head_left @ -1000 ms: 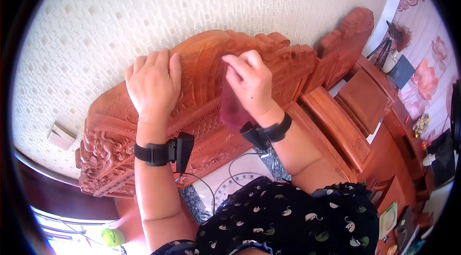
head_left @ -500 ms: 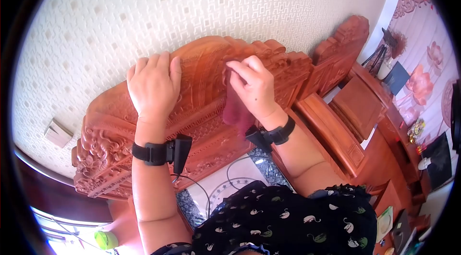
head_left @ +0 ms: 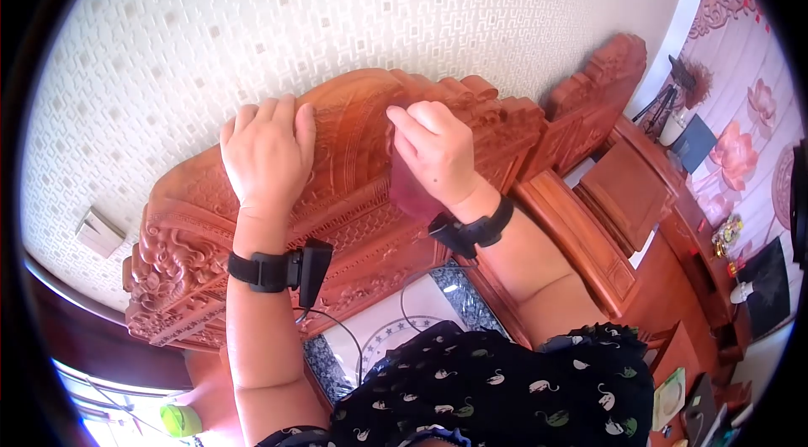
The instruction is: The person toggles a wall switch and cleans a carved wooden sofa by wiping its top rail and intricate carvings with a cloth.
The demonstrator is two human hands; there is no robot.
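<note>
A carved reddish-brown wooden backrest [head_left: 345,135] stands against the wall in front of me. My left hand [head_left: 268,148] lies over its top edge, with fingers stretched towards the wall and the thumb apart. To the right, my right hand [head_left: 438,148] is closed around a dark red cloth [head_left: 411,190], held against the carved front of the backrest. The cloth hangs below the fist, partly hidden by the hand. Each wrist wears a black strap, including the left wrist strap [head_left: 268,272], with a small black device on it.
Patterned wallpaper [head_left: 202,34] rises behind the backrest. Below lies a seat with a white and dark patterned cover [head_left: 383,329]. A second carved wooden piece [head_left: 598,81] and a wooden armrest [head_left: 581,232] stand at right. A socket plate [head_left: 99,232] is on the left wall.
My right hand has shifted slightly left and down with the cloth, the fist turning a little. My left hand stays on the backrest's top edge.
</note>
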